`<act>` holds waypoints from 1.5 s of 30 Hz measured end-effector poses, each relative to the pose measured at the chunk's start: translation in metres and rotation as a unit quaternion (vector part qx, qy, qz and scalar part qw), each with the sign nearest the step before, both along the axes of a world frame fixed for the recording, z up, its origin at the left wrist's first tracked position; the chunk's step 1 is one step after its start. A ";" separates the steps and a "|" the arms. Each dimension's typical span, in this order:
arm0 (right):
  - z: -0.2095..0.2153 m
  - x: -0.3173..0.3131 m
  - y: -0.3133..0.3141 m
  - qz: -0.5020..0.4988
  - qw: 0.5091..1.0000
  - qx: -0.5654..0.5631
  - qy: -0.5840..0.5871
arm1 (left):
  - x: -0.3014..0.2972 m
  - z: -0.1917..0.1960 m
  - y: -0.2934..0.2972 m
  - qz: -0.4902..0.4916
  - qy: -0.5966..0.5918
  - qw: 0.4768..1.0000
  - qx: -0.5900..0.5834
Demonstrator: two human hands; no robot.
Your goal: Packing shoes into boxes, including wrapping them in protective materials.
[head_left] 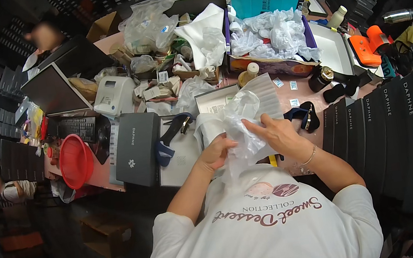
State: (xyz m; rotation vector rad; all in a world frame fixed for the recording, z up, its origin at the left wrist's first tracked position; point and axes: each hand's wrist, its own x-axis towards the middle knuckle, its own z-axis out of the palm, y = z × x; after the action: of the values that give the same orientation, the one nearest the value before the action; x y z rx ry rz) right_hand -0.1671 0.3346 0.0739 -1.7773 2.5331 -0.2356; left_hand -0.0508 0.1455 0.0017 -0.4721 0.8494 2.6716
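My left hand [217,151] and my right hand [278,134] both grip a clear crinkled plastic bag [239,118] held just above the table's near edge. Under and behind the bag lies a white ribbed sheet [261,91] over an open white box [213,101]. A dark blue strappy shoe [306,115] lies just right of my right hand. Another dark blue shoe [171,134] rests on a white box lid [181,159] left of my left hand. A thin bracelet circles my right wrist.
A dark grey shoebox [137,149] lies left of the lid, a red bowl [75,160] further left. A row of black boxes [393,128] stands on the right. White tissue fills a box [278,38] at the back. A label printer [115,94], keyboard and another person sit back left.
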 end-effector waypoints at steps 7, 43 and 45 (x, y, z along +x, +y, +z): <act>0.000 0.002 0.001 0.060 0.993 0.064 -0.076 | 0.000 -0.007 0.012 0.013 -0.002 0.992 -0.123; -0.046 -0.004 0.001 -0.045 0.981 -0.104 -0.158 | 0.019 0.040 -0.017 -0.088 0.122 0.987 -0.060; -0.042 0.002 0.002 -0.044 0.988 -0.109 -0.096 | 0.017 0.024 -0.009 -0.027 0.023 0.992 -0.121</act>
State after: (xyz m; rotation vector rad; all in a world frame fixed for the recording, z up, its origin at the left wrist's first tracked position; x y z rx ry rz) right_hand -0.1653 0.3370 0.0323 -1.6162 2.5308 -0.6771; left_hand -0.0343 0.1362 0.0259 -0.4354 1.1903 2.5516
